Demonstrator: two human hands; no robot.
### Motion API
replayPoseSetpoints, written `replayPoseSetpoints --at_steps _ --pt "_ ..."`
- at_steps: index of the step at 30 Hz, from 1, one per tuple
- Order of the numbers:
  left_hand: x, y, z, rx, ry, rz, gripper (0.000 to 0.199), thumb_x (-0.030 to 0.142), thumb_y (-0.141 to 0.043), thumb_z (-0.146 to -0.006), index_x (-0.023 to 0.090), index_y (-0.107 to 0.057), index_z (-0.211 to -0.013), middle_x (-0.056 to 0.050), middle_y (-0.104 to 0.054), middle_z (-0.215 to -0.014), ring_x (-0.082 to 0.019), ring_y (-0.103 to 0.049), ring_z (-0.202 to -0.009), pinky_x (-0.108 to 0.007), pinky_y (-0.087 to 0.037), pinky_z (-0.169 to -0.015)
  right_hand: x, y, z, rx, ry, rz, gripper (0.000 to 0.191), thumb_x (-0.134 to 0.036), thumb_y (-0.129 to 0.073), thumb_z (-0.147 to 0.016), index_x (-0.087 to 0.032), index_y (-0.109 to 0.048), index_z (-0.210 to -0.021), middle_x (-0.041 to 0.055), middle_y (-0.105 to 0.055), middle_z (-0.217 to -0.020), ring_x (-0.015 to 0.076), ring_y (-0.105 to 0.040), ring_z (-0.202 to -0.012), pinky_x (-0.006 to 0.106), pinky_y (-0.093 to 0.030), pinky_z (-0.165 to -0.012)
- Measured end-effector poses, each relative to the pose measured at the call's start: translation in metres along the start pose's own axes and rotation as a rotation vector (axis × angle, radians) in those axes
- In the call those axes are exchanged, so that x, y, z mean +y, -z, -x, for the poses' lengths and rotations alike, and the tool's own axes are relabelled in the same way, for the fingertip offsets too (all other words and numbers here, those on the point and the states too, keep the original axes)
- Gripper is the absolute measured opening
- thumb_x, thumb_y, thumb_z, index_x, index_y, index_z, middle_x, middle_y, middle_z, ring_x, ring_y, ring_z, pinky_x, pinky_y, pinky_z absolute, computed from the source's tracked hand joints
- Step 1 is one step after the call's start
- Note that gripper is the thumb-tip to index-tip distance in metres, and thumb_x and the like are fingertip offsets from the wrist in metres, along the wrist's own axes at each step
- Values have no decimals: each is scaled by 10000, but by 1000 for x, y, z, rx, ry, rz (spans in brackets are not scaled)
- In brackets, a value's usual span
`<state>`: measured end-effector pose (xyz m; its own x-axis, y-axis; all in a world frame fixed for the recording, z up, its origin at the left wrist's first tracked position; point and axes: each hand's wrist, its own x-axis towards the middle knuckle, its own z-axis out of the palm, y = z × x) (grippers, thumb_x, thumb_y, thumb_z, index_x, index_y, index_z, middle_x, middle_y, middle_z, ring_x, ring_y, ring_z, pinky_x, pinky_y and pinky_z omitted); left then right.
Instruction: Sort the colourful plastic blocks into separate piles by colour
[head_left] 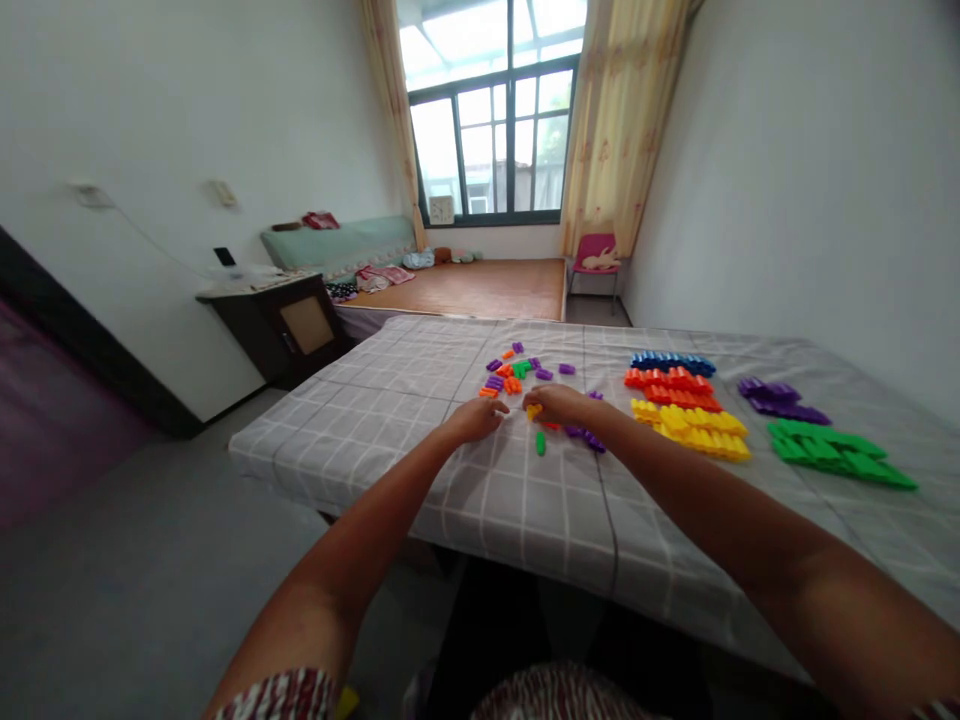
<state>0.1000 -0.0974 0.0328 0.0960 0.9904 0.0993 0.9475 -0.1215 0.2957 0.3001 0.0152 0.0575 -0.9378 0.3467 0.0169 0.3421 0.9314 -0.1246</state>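
My right hand (556,403) is closed on a small yellow plastic block (533,412), just above the checked tablecloth. A little to its left is my left hand (480,418), with thumb and fingers slightly apart and no block visible in them. Orange blocks (512,385) and purple blocks (495,382) lie loose beyond the left hand, with a green block (522,369) among them. Nearer me, a single green block (540,443) rests below the right hand. More purple pieces (586,438) are partly hidden by my right forearm.
On the table's right side sit joined rows of blocks: blue (673,363), orange-red (673,387), yellow (691,429), purple (782,400) and green (840,453). Behind the table (360,420) stand a bed (480,285), a dark cabinet (300,330) and a pink chair (596,248).
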Motion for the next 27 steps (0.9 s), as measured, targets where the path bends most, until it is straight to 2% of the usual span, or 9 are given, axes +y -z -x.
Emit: replayPoseSetpoints --at_steps 5,10,15,18,23,27 --pt "-6 -5 -44 -67 -142 57 344 167 -525 -805 211 -722 -1083 -59 -737 -1035 -186 -672 -893 -275 -512 -812 -3 7 9 -15 -33 -47 332 -171 -614 -800 -198 -719 -1114 96 -726 -1063 220 -668 -925 282 -484 -814" --pt "-1 -18 -78 -75 -218 149 305 174 -530 -807 177 -735 -1032 -64 -744 -1005 -185 -670 -897 -280 -509 -832 -14 -5 33 -55 -50 -98 251 -211 -616 -821 -175 -714 -1050 95 -725 -1009 208 -660 -903 274 -465 -798" --pt "-2 -35 -78 29 -131 259 293 182 -507 -837 188 -726 -1031 -43 -747 -988 -176 -672 -888 -274 -516 -815 -26 -12 52 5 -111 -133 223 -163 -629 -795 -150 -678 -1012 110 -701 -1019 199 -640 -899 267 -457 -765" --pt "-5 -41 -74 107 -91 264 282 209 -502 -859 208 -721 -1037 -36 -739 -1030 -189 -667 -948 -292 -510 -854 -29 -8 57 -15 -69 -145 235 -154 -626 -789 -142 -659 -1022 108 -692 -1021 195 -626 -905 264 -451 -761" --pt "-6 -47 -77 153 -78 210 282 230 -493 -868 229 -709 -1049 -26 -728 -1065 -189 -654 -993 -288 -498 -876 -33 -5 59 -47 -60 -199 265 -127 -648 -756 -130 -628 -1020 85 -688 -973 160 -621 -813 232 -444 -688" --pt "-5 -49 -79 162 -104 140 283 217 -487 -860 222 -701 -1045 -32 -720 -1070 -187 -647 -1000 -289 -491 -884 -22 4 84 73 -107 -165 401 -121 -681 -700 -153 -610 -1094 92 -669 -1063 181 -629 -883 250 -466 -734"
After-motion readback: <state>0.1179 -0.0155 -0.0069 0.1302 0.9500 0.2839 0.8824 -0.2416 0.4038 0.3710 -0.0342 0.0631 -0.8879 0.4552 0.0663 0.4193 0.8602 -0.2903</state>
